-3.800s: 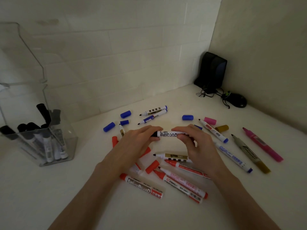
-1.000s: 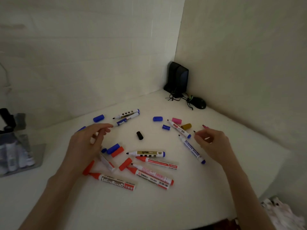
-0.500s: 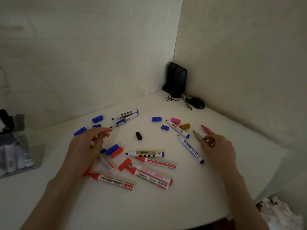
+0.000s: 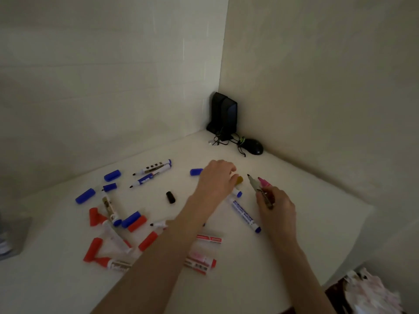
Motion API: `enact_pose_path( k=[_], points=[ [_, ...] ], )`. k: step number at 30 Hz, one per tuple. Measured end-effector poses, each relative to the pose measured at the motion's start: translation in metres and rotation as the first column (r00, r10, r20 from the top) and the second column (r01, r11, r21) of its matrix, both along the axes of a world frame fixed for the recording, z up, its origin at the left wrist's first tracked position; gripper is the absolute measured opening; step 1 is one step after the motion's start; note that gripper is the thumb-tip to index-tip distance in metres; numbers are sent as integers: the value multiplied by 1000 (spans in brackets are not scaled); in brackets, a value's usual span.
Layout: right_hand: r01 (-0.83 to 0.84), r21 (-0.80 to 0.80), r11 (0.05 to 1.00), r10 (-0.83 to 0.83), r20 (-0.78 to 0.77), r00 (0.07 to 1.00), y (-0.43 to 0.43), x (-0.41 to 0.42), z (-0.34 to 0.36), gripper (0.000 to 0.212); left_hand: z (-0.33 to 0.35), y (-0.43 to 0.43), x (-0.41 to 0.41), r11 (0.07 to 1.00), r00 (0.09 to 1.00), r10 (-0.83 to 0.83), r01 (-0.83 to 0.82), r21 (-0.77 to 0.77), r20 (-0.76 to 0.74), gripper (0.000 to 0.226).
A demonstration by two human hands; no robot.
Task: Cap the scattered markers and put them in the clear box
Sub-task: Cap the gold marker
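Uncapped markers and loose caps lie scattered on the white table. My right hand grips two uncapped markers, an olive-gold marker and a pink marker, tips pointing up and away. My left hand reaches across to the right, its curled fingertips at the gold cap; whether it holds anything is hidden. A blue whiteboard marker lies between my hands. A black cap sits mid-table. Only a corner of the clear box shows at the far left.
Blue caps, red caps and red markers lie left of and under my left arm. A black speaker and a mouse with cables fill the far corner. The table edge drops off at the right, near a patterned cloth.
My left hand has swung from the left side across to the gold cap. My right hand has lifted the olive-gold and pink markers more upright.
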State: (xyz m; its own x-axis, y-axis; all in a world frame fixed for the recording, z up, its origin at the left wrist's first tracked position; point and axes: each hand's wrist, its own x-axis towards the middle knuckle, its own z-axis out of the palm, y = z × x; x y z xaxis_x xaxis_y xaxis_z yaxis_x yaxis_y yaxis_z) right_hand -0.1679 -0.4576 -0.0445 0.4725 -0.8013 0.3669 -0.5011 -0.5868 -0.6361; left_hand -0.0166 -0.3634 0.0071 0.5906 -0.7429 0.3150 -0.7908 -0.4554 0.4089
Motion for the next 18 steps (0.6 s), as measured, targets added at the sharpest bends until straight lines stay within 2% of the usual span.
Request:
enact_pose_path(
  k=[4,7,9,11,14,18],
  points=[
    [12,-16,1000,-11,56,998,-2,0,-3,24,-18,-46,7,965,992,93,-111,236,88,29],
    [9,-26,1000,-6,116,993,-4,0,-6,25,-25,-57,11,948,986,115,-145,282,120,25],
    [4,-50,999,5,175,985,-4,-1,-7,24,-22,-55,11,980,996,67,-76,182,55,27],
    [-4,-69,998,21,256,966,-5,-3,-5,22,-14,-43,9,999,994,-28,29,13,-103,27],
    [-19,-121,992,58,321,945,-3,-5,1,21,0,-5,10,971,937,-185,129,-199,-298,23],
    [-80,-270,959,176,353,919,16,-1,14,24,10,55,14,930,889,-257,121,-346,-379,19]
  ],
)
